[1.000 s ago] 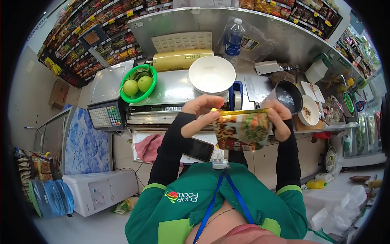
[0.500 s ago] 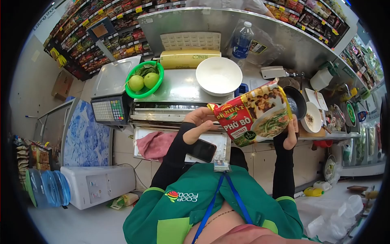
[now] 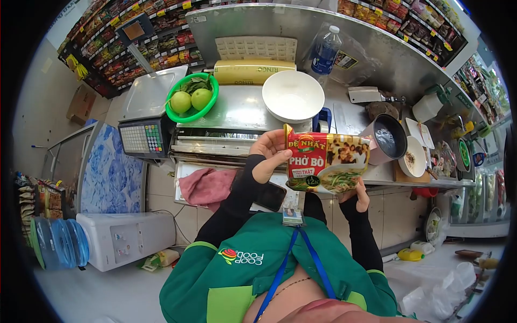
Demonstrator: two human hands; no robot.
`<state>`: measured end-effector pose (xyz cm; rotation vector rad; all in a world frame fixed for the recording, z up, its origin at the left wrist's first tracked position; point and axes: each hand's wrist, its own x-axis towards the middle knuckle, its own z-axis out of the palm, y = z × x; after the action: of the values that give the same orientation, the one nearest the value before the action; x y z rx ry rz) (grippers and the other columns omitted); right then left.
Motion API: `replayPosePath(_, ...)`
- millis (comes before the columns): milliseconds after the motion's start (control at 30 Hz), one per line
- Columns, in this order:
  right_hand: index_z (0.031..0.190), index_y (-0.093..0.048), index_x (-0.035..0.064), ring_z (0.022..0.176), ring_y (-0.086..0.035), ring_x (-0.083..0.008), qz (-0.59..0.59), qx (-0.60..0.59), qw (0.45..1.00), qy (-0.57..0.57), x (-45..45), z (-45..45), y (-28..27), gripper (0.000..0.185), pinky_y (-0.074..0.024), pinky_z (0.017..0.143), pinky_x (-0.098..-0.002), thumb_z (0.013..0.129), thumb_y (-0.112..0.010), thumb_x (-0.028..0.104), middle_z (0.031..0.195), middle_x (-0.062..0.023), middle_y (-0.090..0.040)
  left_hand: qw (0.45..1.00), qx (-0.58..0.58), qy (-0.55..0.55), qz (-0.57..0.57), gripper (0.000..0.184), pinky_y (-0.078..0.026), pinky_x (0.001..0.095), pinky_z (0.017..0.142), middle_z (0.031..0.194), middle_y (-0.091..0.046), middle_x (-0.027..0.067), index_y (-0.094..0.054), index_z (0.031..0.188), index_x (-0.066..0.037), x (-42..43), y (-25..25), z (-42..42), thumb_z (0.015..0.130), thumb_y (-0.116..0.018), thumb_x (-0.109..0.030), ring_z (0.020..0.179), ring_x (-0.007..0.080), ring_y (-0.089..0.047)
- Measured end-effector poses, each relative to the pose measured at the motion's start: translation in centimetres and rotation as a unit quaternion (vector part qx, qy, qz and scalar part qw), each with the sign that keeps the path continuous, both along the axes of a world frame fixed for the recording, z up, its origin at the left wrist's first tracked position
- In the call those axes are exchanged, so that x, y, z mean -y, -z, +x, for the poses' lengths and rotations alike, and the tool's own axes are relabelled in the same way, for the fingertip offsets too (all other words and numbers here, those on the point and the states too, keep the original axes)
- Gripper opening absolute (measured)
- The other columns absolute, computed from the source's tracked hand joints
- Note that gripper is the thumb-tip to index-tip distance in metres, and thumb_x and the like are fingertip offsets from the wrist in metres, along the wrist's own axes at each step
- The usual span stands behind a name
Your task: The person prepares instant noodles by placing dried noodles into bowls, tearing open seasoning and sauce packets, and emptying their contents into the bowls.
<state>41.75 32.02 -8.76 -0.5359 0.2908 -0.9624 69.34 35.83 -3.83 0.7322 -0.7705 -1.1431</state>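
A red and yellow noodle packet point(image 3: 327, 163) faces up in front of my chest, its printed front showing. My left hand point(image 3: 269, 156) grips its left edge between thumb and fingers. At its lower right corner, my right hand point(image 3: 355, 197) holds the packet, with some fingers hidden behind it. Beyond the packet, a white bowl point(image 3: 293, 96) rests on the steel counter point(image 3: 234, 110). A dark-rimmed pot point(image 3: 377, 141) stands to the right of the packet.
Green basket point(image 3: 214, 99) with limes and leaves, scale point(image 3: 141, 139), film roll point(image 3: 253, 71) and water bottle point(image 3: 326, 51) line the counter. A cleaver point(image 3: 366, 95) and a small bowl point(image 3: 412, 156) are at right. Below lie a pink cloth point(image 3: 204, 187) and phone point(image 3: 271, 197).
The packet has turned from edge-on to face up, then tilted level and moved slightly left. My right hand has shifted from its upper right edge to its lower right corner.
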Motion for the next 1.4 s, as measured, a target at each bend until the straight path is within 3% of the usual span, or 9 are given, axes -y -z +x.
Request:
replayPosePath(167,0.129,-0.036,0.0008,0.112,-0.051,-0.0332,0.120,0.139,0.982,0.039,-0.6,0.9,1.1,0.040,-0.0467,0.089,-0.0479,0.091,-0.041,0.013,0.127,-0.0180,-0.045,0.981,-0.170,0.093,-0.002,0.031,-0.049,0.0309,0.086,0.108,-0.060,0.0140,-0.047,0.118,0.003,-0.7,2.6,-1.4,0.090,-0.054,-0.009,0.097,0.0177,-0.060)
replayPosePath(333,0.130,-0.036,0.0035,0.109,-0.053,-0.0318,-0.006,-0.111,0.985,-0.131,-0.6,0.7,2.3,0.045,-0.0478,0.085,-0.0459,0.089,-0.048,0.019,0.125,-0.0168,-0.048,0.998,0.028,-0.003,0.053,0.017,-0.049,0.0272,0.079,0.096,-0.063,0.0092,-0.053,0.105,0.002,-1.7,0.2,0.7,0.091,-0.051,-0.007,0.088,0.0135,-0.060)
replayPosePath(400,0.133,-0.031,0.0026,0.105,-0.056,-0.0274,-0.131,-0.322,0.919,-0.188,-0.3,0.2,2.4,0.052,-0.0501,0.082,-0.0404,0.089,-0.054,0.020,0.125,-0.0181,-0.049,0.997,0.065,-0.029,0.031,0.013,-0.049,0.0253,0.075,0.093,-0.062,0.0070,-0.054,0.100,0.001,-1.9,0.0,1.8,0.091,-0.050,-0.006,0.083,0.0119,-0.060)
replayPosePath(467,0.116,-0.051,0.0020,0.087,-0.059,-0.0143,-0.525,-0.527,0.652,-0.146,1.7,0.4,-2.0,0.028,-0.0478,0.070,-0.0240,0.088,-0.050,0.007,0.099,-0.0077,-0.060,0.984,0.160,-0.074,0.039,0.010,-0.043,0.0197,0.065,0.079,-0.060,0.0010,-0.055,0.094,-0.001,-2.7,-2.4,1.5,0.089,-0.050,-0.008,0.070,0.0054,-0.053)
replayPosePath(533,0.095,-0.059,-0.0003,0.079,-0.058,-0.0149,-0.332,-0.532,0.775,-0.081,3.0,0.1,-4.2,0.015,-0.0447,0.069,-0.0246,0.084,-0.050,0.003,0.088,-0.0086,-0.060,0.928,0.364,-0.061,0.053,0.010,-0.043,0.0209,0.064,0.077,-0.060,0.0013,-0.055,0.092,0.000,-3.5,-3.8,2.4,0.088,-0.051,-0.008,0.069,0.0062,-0.053)
replayPosePath(800,0.087,-0.056,0.0034,0.071,-0.055,-0.0276,-0.721,-0.456,0.517,0.064,1.8,8.5,-11.2,0.016,-0.0459,0.059,-0.0335,0.072,-0.062,0.003,0.078,-0.0111,-0.053,0.786,0.611,-0.061,-0.077,0.009,-0.046,0.0380,0.063,0.077,-0.059,0.0114,-0.058,0.085,-0.006,-3.3,-4.4,-0.2,0.077,-0.060,-0.007,0.072,0.0310,-0.058)
replayPosePath(1167,0.074,-0.051,0.0046,0.060,-0.052,-0.0260,-0.715,-0.458,0.525,-0.054,0.6,9.5,-8.8,0.005,-0.0430,0.053,-0.0359,0.073,-0.054,0.009,0.066,-0.0107,-0.046,0.747,0.640,-0.026,-0.177,0.013,-0.047,0.0323,0.057,0.069,-0.053,0.0043,-0.063,0.082,-0.008,-4.1,-2.8,-0.6,0.069,-0.067,-0.007,0.064,0.0223,-0.056)
replayPosePath(1267,0.070,-0.049,0.0019,0.058,-0.050,-0.0192,-0.504,-0.356,0.775,-0.136,0.8,9.3,-7.4,0.009,-0.0400,0.052,-0.0334,0.074,-0.050,0.010,0.063,-0.0103,-0.046,0.730,0.642,-0.091,-0.216,0.015,-0.045,0.0302,0.052,0.066,-0.051,0.0021,-0.062,0.079,-0.008,-4.0,-2.6,-1.4,0.065,-0.068,-0.006,0.058,0.0188,-0.054)
replayPosePath(1400,0.067,-0.046,0.0014,0.061,-0.041,-0.0082,-0.287,-0.380,0.870,-0.125,0.5,9.0,-5.3,0.016,-0.0354,0.054,-0.0260,0.078,-0.048,0.013,0.062,-0.0026,-0.043,0.710,0.663,-0.100,-0.213,0.015,-0.042,0.0303,0.048,0.063,-0.050,0.0026,-0.063,0.079,-0.009,-3.7,-2.7,-1.4,0.066,-0.070,-0.007,0.055,0.0186,-0.053)
